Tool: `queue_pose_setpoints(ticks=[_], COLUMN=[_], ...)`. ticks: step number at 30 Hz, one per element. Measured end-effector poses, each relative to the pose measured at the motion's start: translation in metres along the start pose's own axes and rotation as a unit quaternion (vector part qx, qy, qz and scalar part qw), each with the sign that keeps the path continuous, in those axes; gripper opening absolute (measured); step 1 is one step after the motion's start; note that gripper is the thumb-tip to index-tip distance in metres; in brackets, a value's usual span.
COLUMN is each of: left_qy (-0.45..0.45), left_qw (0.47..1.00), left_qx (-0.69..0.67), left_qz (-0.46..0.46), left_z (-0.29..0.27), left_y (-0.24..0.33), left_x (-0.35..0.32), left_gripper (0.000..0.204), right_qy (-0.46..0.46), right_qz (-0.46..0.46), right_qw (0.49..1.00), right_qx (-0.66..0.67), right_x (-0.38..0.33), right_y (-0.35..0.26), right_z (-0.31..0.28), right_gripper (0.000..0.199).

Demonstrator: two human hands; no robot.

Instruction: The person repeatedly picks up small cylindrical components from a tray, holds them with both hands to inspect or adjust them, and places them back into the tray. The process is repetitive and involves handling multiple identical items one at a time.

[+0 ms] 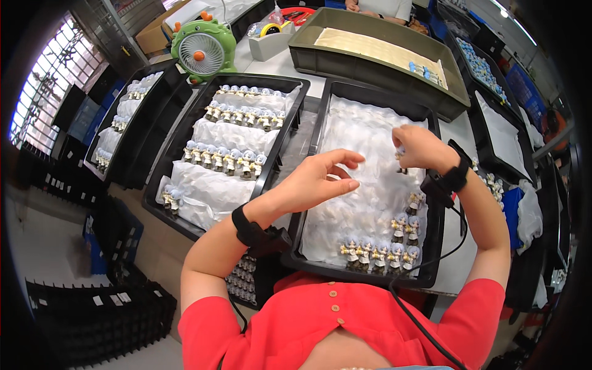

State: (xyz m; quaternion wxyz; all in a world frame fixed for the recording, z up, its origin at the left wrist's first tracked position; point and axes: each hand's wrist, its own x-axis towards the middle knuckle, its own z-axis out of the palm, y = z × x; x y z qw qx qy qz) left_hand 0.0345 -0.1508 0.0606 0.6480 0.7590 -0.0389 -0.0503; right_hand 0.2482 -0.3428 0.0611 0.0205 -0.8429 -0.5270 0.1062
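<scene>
Several small figurines (380,254) with pale blue hair stand in the near right part of a black tray (319,132) lined with white tissue paper (354,123). Over the tray's right side, my right hand (419,146) is closed on one figurine (402,161), whose lower part shows beneath my fingers. My left hand (330,176) hovers above the middle of the paper, fingers apart and curved, with nothing in it. Each wrist wears a black strap with a small box, and cables run down from them.
Left of it, another black tray (302,98) holds rows of figurines between tissue. A green fan (200,52) stands at the back beside a white holder (271,46) with tape. An olive bin (376,61) is at the far side; behind it sits another person (385,7).
</scene>
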Motion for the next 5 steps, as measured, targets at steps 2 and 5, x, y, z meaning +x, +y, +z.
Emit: queue_pose_setpoints(ticks=[2,5], left_qy=[0.065,0.101], left_qw=[0.997,0.983], left_qx=[-0.046,-0.152], left_qz=[-0.006,0.016], left_z=[0.0,-0.004], left_y=[-0.005,-0.01], left_x=[0.001,0.0], left_gripper=[0.053,0.067], right_qy=[0.1,0.144], right_qz=[-0.107,-0.138], right_qw=[0.986,0.941], right_qx=[0.085,0.272], right_x=[-0.003,-0.004], right_y=[-0.031,-0.077], right_z=[-0.023,-0.032], right_gripper=[0.032,0.033])
